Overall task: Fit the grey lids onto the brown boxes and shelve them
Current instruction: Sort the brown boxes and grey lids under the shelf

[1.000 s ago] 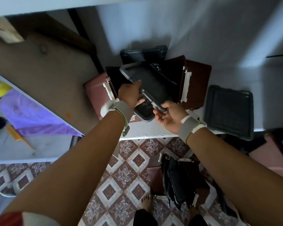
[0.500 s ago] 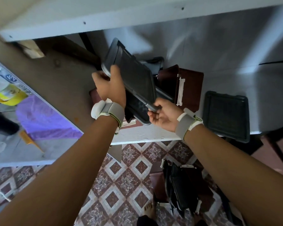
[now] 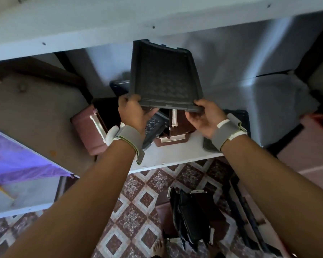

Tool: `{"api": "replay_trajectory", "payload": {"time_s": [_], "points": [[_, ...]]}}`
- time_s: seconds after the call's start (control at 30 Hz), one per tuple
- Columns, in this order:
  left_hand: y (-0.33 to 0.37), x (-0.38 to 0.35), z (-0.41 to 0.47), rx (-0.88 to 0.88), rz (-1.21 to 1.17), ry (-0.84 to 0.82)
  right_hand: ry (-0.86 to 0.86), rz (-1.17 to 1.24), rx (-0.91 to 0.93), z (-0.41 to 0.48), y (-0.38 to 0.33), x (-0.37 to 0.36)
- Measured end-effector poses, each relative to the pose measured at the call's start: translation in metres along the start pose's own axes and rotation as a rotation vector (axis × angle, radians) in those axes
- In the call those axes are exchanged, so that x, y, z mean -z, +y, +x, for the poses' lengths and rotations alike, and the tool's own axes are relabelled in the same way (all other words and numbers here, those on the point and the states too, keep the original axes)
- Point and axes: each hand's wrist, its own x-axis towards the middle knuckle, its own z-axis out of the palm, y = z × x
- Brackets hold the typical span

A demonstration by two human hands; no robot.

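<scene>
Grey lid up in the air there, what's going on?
A person holds a grey lid by its near edge, left hand at one corner and right hand at the other, above the white shelf. Below it a brown box sits on the shelf with no lid fitted. More boxes and lids lie in a pile on the tiled floor.
</scene>
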Motion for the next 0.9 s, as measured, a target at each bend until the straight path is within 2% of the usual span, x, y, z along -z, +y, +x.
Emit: {"api": "replay_trajectory", "payload": {"time_s": [0.2,0.33,0.5,0.7,0.9], "points": [[-0.065,-0.064,-0.015,0.167,0.077,-0.204,0.231,0.123,0.082,-0.003,-0.029,0.079],[-0.120,-0.095,-0.023,0.258,0.250,-0.302,0.385,0.141,0.070,0.002,-0.039,0.142],[-0.186,-0.100,-0.020,0.406,0.522,-0.321,0.584,0.050,0.014,0.019,-0.029,0.203],[-0.243,-0.081,-0.016,0.551,0.816,-0.290,0.667,-0.068,-0.029,0.040,-0.004,0.249],[-0.294,-0.071,0.003,0.598,0.845,-0.260,0.796,-0.071,-0.068,0.065,0.015,0.281]]}}
